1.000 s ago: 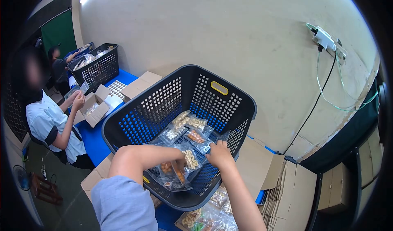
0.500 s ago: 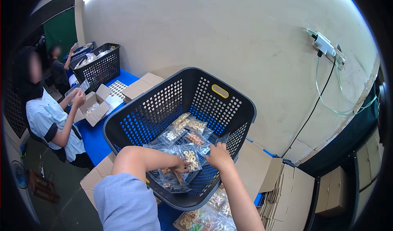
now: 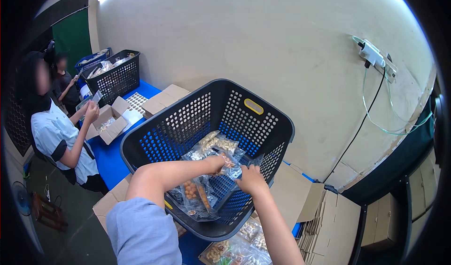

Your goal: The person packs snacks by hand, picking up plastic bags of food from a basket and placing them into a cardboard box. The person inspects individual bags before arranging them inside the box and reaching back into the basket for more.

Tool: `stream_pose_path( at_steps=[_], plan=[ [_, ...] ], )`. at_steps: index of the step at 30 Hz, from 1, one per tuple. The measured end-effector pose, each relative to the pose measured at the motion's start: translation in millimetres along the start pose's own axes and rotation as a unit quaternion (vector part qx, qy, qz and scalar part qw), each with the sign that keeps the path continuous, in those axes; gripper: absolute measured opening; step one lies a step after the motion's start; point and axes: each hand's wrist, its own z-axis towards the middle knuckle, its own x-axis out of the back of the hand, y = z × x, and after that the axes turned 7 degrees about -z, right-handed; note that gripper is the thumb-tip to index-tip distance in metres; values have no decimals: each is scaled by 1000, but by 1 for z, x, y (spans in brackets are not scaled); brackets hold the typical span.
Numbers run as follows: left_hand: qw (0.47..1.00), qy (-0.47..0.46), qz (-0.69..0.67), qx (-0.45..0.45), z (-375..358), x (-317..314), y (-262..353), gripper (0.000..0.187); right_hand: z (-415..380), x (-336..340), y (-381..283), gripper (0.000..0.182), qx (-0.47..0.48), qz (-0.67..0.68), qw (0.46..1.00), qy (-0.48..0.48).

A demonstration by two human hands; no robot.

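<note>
A large black perforated basket (image 3: 256, 119) stands before me with clear plastic packets of snacks in it. My left hand (image 3: 216, 165) reaches inside, its fingers closed at a packet with orange pieces (image 3: 227, 160); the fingertips are partly hidden. By the basket's right side, my right hand (image 3: 252, 178) has its fingers closed at a clear packet edge, too small to make out fully. A packet with round brown pieces (image 3: 190, 190) lies below my left forearm, and pale snack packets (image 3: 227, 145) lie beyond my hands.
More packets (image 3: 235, 251) lie below the basket. Folded cardboard (image 3: 329, 222) stands at the right. On the left, a co-worker (image 3: 58, 136) holds a clear item near an open carton (image 3: 110, 124). Another person (image 3: 66, 84) is behind, near a filled basket (image 3: 115, 81).
My left hand has moved up and away from me, from the packet with pale pieces to the one with orange pieces. The pale-piece packet no longer shows there. My right hand has barely moved.
</note>
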Motion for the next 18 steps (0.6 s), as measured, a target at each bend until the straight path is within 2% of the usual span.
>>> stream_pose_path(
  at_steps=[1, 2, 4, 8, 10, 12, 13, 14, 15, 16, 17, 18],
  plan=[
    [999, 26, -10, -37, 3, -4, -7, 48, 0, 1, 0, 59, 0, 1, 1000, -3],
    [999, 26, -11, -38, 6, -9, -11, 48, 0, 0, 1, 59, -1, 1, 1000, -3],
    [984, 165, 27, -63, 4, -13, -12, 45, 1, -1, 1, 58, 0, 1, 1000, 3],
    [985, 171, 33, -10, -3, 3, 0, 40, 0, 1, -1, 58, -1, 7, 1000, 0],
    [987, 159, 4, 19, 5, 0, -6, 41, -1, 2, -1, 57, -1, 4, 1000, 0],
    [991, 121, 43, 39, 6, 4, -12, 49, -2, 1, 0, 56, -5, -1, 1000, -4],
    [990, -8, 129, 50, 12, 3, -21, 54, -2, -1, 1, 55, -1, 0, 1000, 1],
    [966, -135, 212, 61, 16, 2, -29, 60, -1, -2, 1, 54, 4, 1, 1000, 8],
    [966, -134, 212, 62, 17, -2, -35, 60, 0, -2, 1, 54, 6, 0, 1000, 9],
    [932, -310, 36, 185, 18, -7, -40, 59, 0, -1, 1, 54, 4, 2, 1000, 3],
    [825, -463, -143, 293, 19, -13, -45, 58, 0, -1, 1, 55, 2, 4, 1000, -3],
    [825, -462, -143, 292, 19, -19, -50, 58, 0, -1, 1, 55, 2, 3, 1000, -3]
  ],
)
